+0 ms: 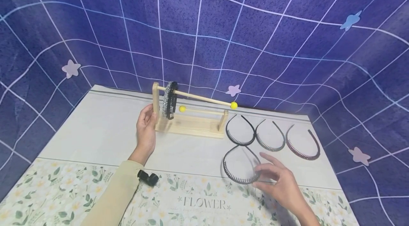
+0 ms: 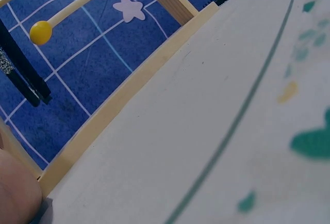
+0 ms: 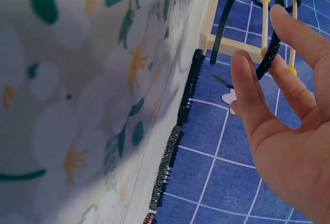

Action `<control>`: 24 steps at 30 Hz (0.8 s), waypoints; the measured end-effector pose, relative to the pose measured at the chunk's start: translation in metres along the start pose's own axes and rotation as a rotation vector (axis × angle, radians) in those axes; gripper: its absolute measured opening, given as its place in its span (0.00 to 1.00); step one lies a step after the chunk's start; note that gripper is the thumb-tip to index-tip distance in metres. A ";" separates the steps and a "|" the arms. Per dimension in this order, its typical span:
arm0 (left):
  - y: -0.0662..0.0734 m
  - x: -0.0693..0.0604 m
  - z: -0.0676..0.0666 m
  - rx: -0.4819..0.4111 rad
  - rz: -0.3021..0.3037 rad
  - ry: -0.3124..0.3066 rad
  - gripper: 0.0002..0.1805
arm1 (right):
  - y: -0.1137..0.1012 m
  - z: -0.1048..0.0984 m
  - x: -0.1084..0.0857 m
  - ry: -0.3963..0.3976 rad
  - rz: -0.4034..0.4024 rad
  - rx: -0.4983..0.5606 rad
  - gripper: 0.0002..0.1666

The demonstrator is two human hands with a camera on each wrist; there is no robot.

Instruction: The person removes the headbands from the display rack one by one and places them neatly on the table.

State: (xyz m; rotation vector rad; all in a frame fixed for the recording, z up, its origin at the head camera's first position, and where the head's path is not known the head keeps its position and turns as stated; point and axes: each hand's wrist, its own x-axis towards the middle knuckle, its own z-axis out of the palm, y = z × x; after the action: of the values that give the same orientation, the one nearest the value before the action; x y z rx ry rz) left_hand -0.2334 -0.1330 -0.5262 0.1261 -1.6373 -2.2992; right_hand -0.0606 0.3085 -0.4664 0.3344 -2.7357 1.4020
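My left hand (image 1: 146,130) grips the left post (image 1: 156,103) of a wooden rack (image 1: 191,124) with two rods, each tipped with a yellow ball. On the upper rod (image 1: 204,97) hang toothed headbands (image 1: 170,101), black and glittery silver, near the left post. My right hand (image 1: 282,183) pinches a black toothed headband (image 1: 238,179) at its right side. In the right wrist view this headband (image 3: 223,22) is raised off the table, between the thumb and fingers. Only a bit of the left hand (image 2: 18,190) shows in its wrist view.
Three more headbands lie right of the rack: a black one (image 1: 240,143), a greyish one (image 1: 271,148) and a dark reddish one (image 1: 303,156). A white and floral cloth (image 1: 188,155) covers the table. Behind hangs a blue gridded curtain (image 1: 179,16) with stars.
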 end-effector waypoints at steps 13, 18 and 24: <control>-0.002 0.002 0.000 -0.009 0.004 0.002 0.20 | 0.007 0.005 -0.001 -0.085 0.097 -0.019 0.26; -0.002 0.002 0.000 -0.006 0.007 -0.001 0.20 | 0.012 0.007 -0.001 -0.128 0.086 -0.085 0.25; -0.002 0.001 0.000 -0.018 0.008 0.007 0.20 | 0.016 0.009 0.002 -0.147 0.078 -0.190 0.24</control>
State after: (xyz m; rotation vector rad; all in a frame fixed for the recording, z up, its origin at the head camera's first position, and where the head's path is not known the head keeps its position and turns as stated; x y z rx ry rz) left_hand -0.2352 -0.1327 -0.5277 0.1231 -1.6102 -2.3049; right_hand -0.0658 0.3099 -0.4845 0.3366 -3.0016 1.1632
